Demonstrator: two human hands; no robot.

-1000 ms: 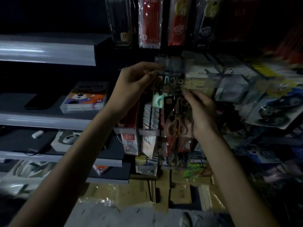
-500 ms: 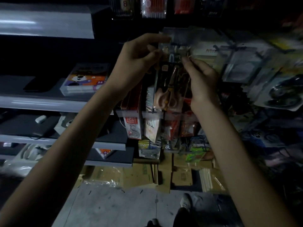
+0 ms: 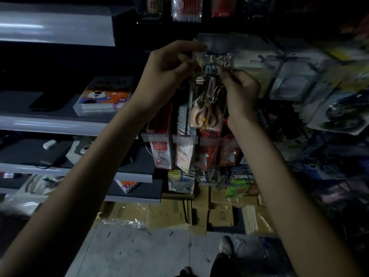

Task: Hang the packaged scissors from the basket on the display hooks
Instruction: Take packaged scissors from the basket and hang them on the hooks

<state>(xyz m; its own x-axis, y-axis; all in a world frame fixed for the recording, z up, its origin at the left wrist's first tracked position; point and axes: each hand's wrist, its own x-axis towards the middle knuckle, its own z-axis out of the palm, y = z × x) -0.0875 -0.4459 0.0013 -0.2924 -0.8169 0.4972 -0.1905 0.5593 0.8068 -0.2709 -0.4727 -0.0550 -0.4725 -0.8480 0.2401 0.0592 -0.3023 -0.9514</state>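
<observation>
A clear pack of scissors [image 3: 207, 108] with pinkish handles hangs upright in front of the display rack, its printed header at the top. My left hand [image 3: 169, 70] pinches the header's left edge between thumb and fingers. My right hand [image 3: 239, 88] pinches the pack's right side just below the header. A dark display hook [image 3: 211, 50] pokes out right behind the header; whether the pack's hole is on it I cannot tell. The basket is out of view.
Pen packs [image 3: 186, 9] hang above. Grey shelves [image 3: 60, 124] on the left hold a crayon box [image 3: 105, 94]. More hanging packs [image 3: 163, 152] fill the rack below, and blister packs [image 3: 339, 114] sit to the right. Flattened cardboard [image 3: 179, 212] lies on the floor.
The view has tilted down a little, so the rack sits higher in frame than one second ago. Both hands stay on the scissors pack near its header, with small shifts only.
</observation>
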